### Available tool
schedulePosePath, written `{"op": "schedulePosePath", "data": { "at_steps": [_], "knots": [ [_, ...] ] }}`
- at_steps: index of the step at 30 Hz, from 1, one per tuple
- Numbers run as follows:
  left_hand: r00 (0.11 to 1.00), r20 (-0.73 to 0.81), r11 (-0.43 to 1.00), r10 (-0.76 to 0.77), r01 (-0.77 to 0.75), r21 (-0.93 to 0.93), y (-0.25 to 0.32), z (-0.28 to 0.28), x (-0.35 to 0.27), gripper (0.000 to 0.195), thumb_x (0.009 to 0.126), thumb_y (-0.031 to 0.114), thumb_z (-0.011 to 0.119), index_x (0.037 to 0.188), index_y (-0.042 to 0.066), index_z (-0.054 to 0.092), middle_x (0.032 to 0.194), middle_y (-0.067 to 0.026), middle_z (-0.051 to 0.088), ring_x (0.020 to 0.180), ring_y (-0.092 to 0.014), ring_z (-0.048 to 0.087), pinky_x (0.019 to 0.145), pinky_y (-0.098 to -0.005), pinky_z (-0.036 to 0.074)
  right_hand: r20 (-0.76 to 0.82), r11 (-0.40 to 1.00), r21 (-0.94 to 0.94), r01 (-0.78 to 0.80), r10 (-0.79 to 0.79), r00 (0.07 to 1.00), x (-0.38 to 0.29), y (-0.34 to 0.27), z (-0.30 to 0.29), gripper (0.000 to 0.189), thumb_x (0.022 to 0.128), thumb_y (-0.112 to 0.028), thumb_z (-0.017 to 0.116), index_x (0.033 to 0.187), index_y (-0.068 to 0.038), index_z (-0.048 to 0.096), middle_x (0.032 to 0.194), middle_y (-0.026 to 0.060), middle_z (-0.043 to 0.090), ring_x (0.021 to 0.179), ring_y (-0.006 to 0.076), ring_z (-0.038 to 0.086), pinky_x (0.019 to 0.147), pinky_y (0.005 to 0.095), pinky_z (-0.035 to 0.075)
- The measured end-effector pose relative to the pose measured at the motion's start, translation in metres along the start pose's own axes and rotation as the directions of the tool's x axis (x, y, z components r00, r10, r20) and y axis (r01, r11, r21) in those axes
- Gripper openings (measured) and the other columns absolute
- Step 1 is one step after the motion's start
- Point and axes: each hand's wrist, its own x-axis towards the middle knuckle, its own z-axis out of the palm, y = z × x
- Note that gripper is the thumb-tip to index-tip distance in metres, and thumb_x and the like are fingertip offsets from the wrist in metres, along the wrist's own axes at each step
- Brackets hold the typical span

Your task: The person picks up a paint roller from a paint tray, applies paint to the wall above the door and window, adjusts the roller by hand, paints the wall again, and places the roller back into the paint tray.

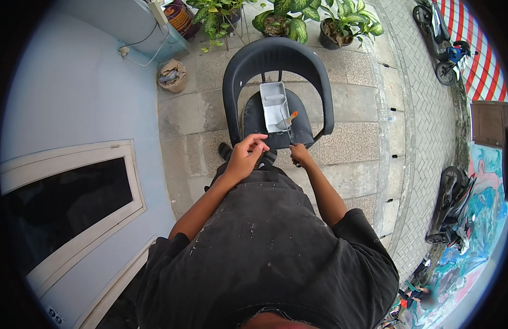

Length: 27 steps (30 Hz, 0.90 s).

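A white paint tray [267, 115] rests on the seat of a black plastic armchair [278, 46] before me. My right hand [301, 155] grips the handle of a paint roller [290, 137], whose thin metal frame reaches up over the tray. What looks like its pale roller cover [274, 99] lies inside the tray, hard to tell from the white paint. Across the tray's near right corner lies a paintbrush [292, 118] with an orange-tipped handle. Just off the seat's near left edge, my left hand [248, 154] is empty, its fingers loosely curled and apart.
To the left runs a light-blue wall [81, 98] with a white-framed window [137, 177]. A paper sack [172, 76] stands by its foot. Potted plants [338, 31] line the far side. Beyond the tiled paving [348, 142], motorcycles [445, 61] stand along the right; a person [416, 296] is at lower right.
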Motion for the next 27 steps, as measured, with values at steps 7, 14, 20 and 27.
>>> {"op": "schedulePosePath", "data": {
  "at_steps": [7, 14, 20, 27],
  "knots": [
    [1.0, -0.026, 1.0, -0.006, 0.007, 0.012, 0.002, 0.002, -0.005, 0.027, 0.101, 0.011, 0.055, 0.124, -0.002, 0.061, 0.096, -0.0098, 0.073, 0.09, -0.015, 0.07, 0.083, -0.0285, 0.053, 0.077, 0.997, 0.035, -0.072, 0.069, 0.995, -0.053, 0.02, -0.007, 0.028, 0.102, -0.025, 0.047, 0.11, 0.0, 0.058, 0.064, 0.0095, 0.056, 0.045, 0.0188, 0.054, 0.04, 0.0366, 0.045],
    [1.0, -0.013, 1.0, -0.017, 0.016, -0.024, -0.005, 0.011, -0.005, 0.026, 0.101, 0.01, 0.055, 0.123, -0.002, 0.062, 0.095, -0.0098, 0.073, 0.091, -0.015, 0.07, 0.083, -0.0288, 0.054, 0.077, 0.997, 0.021, -0.068, 0.066, 0.995, -0.024, 0.043, 0.006, 0.03, 0.103, -0.023, 0.043, 0.12, -0.003, 0.057, 0.063, 0.0078, 0.054, 0.044, 0.0181, 0.052, 0.04, 0.0358, 0.042],
    [1.0, 0.013, 1.0, 0.003, -0.003, -0.013, -0.007, 0.02, -0.005, 0.026, 0.101, 0.009, 0.055, 0.123, -0.002, 0.062, 0.094, -0.0088, 0.072, 0.089, -0.013, 0.068, 0.083, -0.0282, 0.053, 0.032, 0.993, 0.118, -0.012, 0.008, 0.999, -0.017, 0.008, 0.01, 0.032, 0.103, -0.023, 0.045, 0.126, -0.003, 0.054, 0.063, 0.0066, 0.053, 0.044, 0.0179, 0.05, 0.041, 0.0358, 0.042],
    [1.0, -0.014, 1.0, -0.012, 0.012, -0.024, -0.01, 0.02, -0.006, 0.026, 0.101, 0.01, 0.055, 0.123, -0.002, 0.062, 0.095, -0.0087, 0.072, 0.089, -0.013, 0.068, 0.083, -0.0279, 0.053, 0.013, 0.998, 0.003, 0.057, -0.057, 0.998, -0.053, 0.022, -0.01, 0.021, 0.099, -0.017, 0.045, 0.099, 0.001, 0.056, 0.061, 0.009, 0.053, 0.045, 0.0226, 0.056, 0.042, 0.0392, 0.046]
  ]
}}
